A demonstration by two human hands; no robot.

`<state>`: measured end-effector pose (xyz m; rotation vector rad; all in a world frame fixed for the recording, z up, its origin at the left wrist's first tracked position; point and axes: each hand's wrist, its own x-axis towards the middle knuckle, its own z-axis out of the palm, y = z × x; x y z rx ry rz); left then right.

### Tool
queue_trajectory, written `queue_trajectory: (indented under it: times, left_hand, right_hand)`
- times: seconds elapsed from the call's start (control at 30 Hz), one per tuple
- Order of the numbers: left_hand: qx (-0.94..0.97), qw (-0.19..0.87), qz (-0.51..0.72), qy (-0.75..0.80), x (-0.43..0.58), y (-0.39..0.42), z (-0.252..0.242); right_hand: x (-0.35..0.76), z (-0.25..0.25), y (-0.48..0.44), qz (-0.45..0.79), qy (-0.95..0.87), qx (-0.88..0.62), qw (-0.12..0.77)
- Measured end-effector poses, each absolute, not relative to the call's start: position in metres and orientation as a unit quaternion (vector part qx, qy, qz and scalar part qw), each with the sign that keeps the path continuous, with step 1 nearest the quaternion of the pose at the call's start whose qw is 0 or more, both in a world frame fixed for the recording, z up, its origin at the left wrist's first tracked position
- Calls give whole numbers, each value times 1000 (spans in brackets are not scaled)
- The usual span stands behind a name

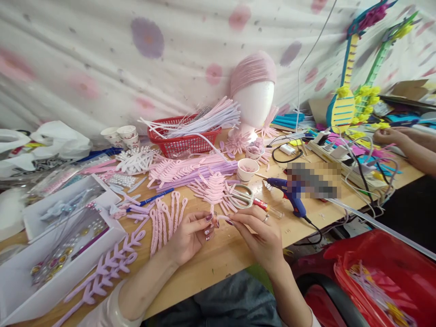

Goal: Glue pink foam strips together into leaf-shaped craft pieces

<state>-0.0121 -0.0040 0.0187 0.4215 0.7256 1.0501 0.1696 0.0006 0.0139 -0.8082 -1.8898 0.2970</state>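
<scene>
A short pink pipe-cleaner piece [221,218] lies with its long axis running left to right, roughly level, just above the near part of the wooden table [225,259]. The left hand [190,236] pinches its left end between thumb and fingertips. The right hand [262,238], a ring on one finger, grips the right end the same way, so the piece bridges the small gap between them. It is fuzzy and thin. Whether it is bent cannot be told.

Just beyond the hands lie a fan of pink looped stems [213,188] and a pair of scissors [240,196] with pale handles. A blue glue gun [291,193] lies to the right with its nozzle pointing left, and a paper cup [247,169] stands behind it. To the left, a lilac branch shape [105,268] of soft chenille reaches toward the near edge, beside white trays [20,290] holding shiny beads.

Farther back, a red mesh basket [184,141] carries long pale stems, and a smooth white foam head [255,103] wears a ribbed pink cap [254,68]. The tabletop is light wood grain, crowded with cables and a power strip [327,147]. A white cloth [136,54] with faded pink and purple spots hangs behind. At far right another person's hand [388,135] rests among yellow pieces, and a red bin [384,263] stands near right.
</scene>
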Motion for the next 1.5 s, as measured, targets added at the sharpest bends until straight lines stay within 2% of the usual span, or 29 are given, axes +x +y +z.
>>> queue_trajectory:
  times: [0.47,0.7,0.9,1.13,1.5]
  left_hand:
    - [188,783,488,335,-11,-3,17]
    - [235,739,524,352,-13,-1,15]
    - [322,709,524,345,-11,-4,13]
    - [334,706,515,353,-9,-4,14]
    - [241,716,552,354,-7,-3,12]
  right_hand:
    - [172,13,-5,100,-769,-341,532]
    - [175,15,-6,239,-696,-459,498]
    - [172,13,-5,400,-633,-478,459]
    - [172,12,-6,460,-641,-460,407]
    - [164,11,-5,382,-672,-424,472]
